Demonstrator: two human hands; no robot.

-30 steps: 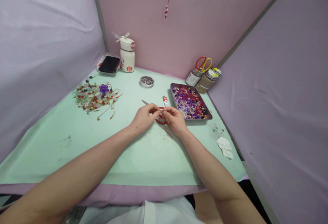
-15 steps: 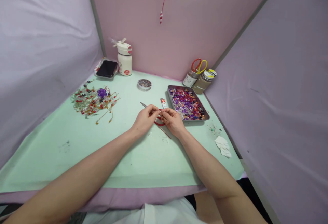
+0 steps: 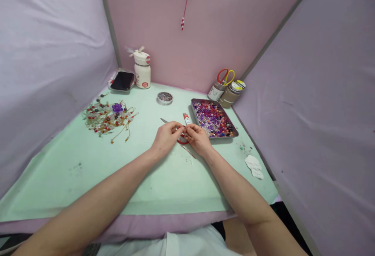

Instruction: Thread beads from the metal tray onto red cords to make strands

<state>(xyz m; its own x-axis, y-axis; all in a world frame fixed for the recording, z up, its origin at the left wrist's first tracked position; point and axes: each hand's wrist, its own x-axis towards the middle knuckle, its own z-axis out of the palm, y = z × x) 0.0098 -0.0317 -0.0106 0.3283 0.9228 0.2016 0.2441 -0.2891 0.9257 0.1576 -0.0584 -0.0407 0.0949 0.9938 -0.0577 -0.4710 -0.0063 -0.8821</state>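
Left hand [image 3: 167, 136] and right hand [image 3: 198, 138] pinch narrowly, held piece unclear — the red cord [image 3: 188, 151] could snag on scissors [image 3: 183, 143] beneath.

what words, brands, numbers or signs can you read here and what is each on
"316", first digit slightly blurred: red round sticker on the cream-white lidded bottle; smaller print above it unreadable.
Yellow-and-white round jar lid: black lettering, too blurred.
Round container with white label: too small.
Small red-and-white oblong case: marks too small.
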